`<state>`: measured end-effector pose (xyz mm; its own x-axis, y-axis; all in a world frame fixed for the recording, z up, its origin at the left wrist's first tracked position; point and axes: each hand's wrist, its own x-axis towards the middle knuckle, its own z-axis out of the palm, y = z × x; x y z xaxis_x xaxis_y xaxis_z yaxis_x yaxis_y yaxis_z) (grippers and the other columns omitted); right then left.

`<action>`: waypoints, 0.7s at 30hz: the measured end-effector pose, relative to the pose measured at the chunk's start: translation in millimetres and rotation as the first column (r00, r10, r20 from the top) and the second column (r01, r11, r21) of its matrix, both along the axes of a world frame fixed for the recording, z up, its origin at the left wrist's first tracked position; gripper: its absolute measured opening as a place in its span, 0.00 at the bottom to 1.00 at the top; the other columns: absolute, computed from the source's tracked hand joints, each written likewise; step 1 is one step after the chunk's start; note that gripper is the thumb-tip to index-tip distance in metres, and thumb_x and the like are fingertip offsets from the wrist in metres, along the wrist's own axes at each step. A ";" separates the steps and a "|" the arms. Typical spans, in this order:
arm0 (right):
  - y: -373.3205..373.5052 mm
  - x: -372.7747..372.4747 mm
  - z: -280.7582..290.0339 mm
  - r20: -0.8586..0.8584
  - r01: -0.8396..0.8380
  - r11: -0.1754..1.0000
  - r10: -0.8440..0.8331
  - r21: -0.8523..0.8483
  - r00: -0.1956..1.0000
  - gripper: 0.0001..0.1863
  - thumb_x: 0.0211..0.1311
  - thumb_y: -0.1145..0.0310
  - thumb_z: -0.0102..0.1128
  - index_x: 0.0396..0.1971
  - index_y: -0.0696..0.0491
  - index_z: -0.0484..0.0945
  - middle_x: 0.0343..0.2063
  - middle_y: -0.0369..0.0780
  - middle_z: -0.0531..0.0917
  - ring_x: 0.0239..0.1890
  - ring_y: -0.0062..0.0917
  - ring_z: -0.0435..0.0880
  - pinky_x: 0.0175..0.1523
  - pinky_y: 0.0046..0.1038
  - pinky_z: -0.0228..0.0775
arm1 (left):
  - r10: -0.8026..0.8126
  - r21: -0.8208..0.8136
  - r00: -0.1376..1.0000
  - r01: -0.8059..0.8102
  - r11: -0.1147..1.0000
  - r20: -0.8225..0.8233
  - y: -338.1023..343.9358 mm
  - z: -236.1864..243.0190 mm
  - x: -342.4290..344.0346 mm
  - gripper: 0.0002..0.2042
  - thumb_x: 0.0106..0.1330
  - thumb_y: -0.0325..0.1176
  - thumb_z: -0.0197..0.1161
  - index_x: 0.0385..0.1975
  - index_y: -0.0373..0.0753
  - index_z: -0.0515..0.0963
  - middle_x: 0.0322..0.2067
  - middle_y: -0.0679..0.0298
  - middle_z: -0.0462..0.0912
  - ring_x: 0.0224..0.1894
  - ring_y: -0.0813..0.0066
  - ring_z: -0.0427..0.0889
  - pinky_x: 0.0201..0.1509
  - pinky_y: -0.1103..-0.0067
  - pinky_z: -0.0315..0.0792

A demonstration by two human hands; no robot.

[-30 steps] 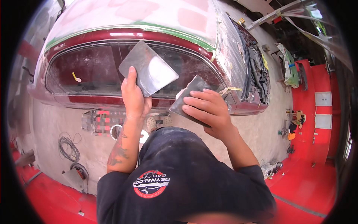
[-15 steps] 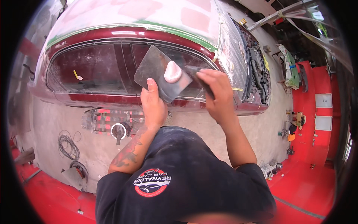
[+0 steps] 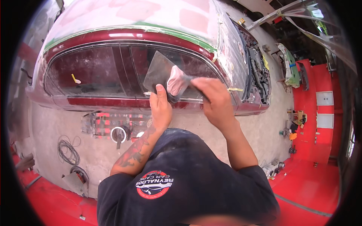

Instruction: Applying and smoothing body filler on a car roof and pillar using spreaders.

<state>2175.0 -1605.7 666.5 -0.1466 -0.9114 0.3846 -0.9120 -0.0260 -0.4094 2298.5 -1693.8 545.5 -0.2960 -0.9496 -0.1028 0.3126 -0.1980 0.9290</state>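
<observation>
A maroon car (image 3: 113, 101) spans the upper half of the frame, its roof (image 3: 143, 15) patched white and pink above a green edge, its engine bay (image 3: 259, 71) exposed at upper right. Below it lies a grey concrete floor (image 3: 100, 154), with a coiled cable (image 3: 68, 150) at left and red flooring (image 3: 309, 184) at lower right. Near the centre, in front of the side window, the left hand (image 3: 161, 107) grips a flat mixing plate (image 3: 156, 71), thumb on top. The right hand (image 3: 217, 100) is closed around a dark spreader (image 3: 187, 78), partly hidden and blurred, at the right edge of the pink filler paste (image 3: 175, 81). Half a second ago the paste was a rounded mound; now it is flattened into ridges, and the spreader is closer.
</observation>
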 end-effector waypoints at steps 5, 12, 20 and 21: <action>-1.0 0.0 -2.0 0.013 -0.172 0.975 0.172 0.142 0.985 0.27 0.47 0.89 0.53 0.50 0.56 0.83 0.48 0.44 0.85 0.52 0.41 0.82 0.56 0.39 0.72 | 0.022 -0.010 0.998 -0.023 1.000 -0.055 6.6 4.4 -6.1 0.30 0.83 0.54 0.43 0.32 0.30 0.76 0.26 0.68 0.75 0.30 0.79 0.67 0.34 0.75 0.64; -3.2 -1.0 -1.7 0.060 -0.055 0.996 0.051 0.073 0.997 0.29 0.47 0.90 0.51 0.51 0.58 0.82 0.49 0.46 0.85 0.54 0.43 0.81 0.60 0.40 0.71 | -0.164 -0.006 0.976 0.165 0.986 -0.145 6.0 5.8 -2.2 0.28 0.83 0.53 0.42 0.53 0.29 0.76 0.42 0.63 0.81 0.42 0.76 0.75 0.47 0.75 0.70; -7.7 1.0 0.5 0.050 -0.065 0.995 0.061 0.082 0.997 0.29 0.47 0.90 0.50 0.52 0.58 0.82 0.50 0.45 0.84 0.54 0.43 0.81 0.59 0.40 0.72 | -0.085 -0.105 0.982 0.068 0.992 -0.166 11.0 10.4 -4.0 0.29 0.83 0.53 0.42 0.55 0.29 0.77 0.46 0.60 0.83 0.46 0.74 0.79 0.49 0.75 0.73; -8.0 0.7 1.3 0.054 -0.151 0.978 0.144 0.145 0.988 0.29 0.47 0.90 0.50 0.52 0.58 0.82 0.50 0.46 0.84 0.54 0.44 0.80 0.60 0.41 0.72 | -0.098 -0.068 0.987 0.090 0.994 -0.125 8.7 9.0 0.5 0.30 0.83 0.53 0.41 0.55 0.28 0.77 0.45 0.60 0.83 0.45 0.74 0.78 0.50 0.74 0.72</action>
